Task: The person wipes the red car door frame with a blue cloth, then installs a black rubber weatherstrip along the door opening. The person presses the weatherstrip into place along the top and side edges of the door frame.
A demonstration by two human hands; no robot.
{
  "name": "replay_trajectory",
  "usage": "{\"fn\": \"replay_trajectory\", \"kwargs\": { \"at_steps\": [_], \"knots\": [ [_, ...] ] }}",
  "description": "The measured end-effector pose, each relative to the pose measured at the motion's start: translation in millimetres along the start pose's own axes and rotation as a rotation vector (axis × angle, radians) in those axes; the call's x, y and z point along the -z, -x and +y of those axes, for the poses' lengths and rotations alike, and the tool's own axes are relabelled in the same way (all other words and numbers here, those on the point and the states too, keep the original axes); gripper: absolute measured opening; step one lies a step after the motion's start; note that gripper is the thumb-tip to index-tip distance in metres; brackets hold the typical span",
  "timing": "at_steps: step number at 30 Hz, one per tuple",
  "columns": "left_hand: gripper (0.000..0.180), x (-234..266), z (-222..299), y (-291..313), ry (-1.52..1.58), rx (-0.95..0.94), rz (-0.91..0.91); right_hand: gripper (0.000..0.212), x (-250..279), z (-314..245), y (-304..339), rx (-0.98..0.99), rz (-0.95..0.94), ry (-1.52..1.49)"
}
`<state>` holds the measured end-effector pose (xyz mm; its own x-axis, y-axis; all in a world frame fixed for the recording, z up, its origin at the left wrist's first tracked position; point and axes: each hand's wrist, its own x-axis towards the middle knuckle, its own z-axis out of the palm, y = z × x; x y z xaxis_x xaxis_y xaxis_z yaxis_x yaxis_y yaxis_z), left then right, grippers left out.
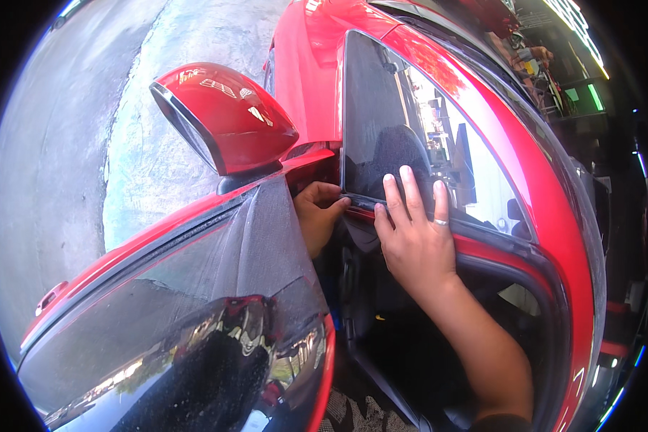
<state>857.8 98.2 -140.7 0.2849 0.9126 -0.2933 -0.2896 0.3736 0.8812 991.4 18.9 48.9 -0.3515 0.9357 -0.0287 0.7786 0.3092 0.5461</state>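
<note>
A small dark triangular window is set in the red car body ahead of the open door. Along its lower edge runs a black trim strip. My left hand reaches into the gap between door and body, thumb and forefinger pinched at the strip's front end, by the glass's lower corner. Part of that hand is hidden behind the door. My right hand, a ring on one finger, lies with fingers spread over the strip and the lower glass.
The open red door fills the left, its tinted window reflecting the surroundings. A red side mirror juts out above it. Pale concrete floor lies beyond. Below my right arm is the dark door opening; the windshield pillar curves along the right.
</note>
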Motion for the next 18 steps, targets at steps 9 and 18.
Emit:
{"fn": "replay_trajectory", "kwargs": {
  "at_steps": [9, 18],
  "knots": [
    [0.048, -0.9, -2.3, -12.1, 0.004, 0.058, 0.024, 0.032, 4.5, 4.6, 11.8, 0.038, 0.126, -0.139],
    [0.054, 10.1, -16.1, -3.1, 0.402, 0.18, -0.024, 0.031, 19.6, -14.7, 81.6, -0.151, 0.139, -0.318]
  ]
}}
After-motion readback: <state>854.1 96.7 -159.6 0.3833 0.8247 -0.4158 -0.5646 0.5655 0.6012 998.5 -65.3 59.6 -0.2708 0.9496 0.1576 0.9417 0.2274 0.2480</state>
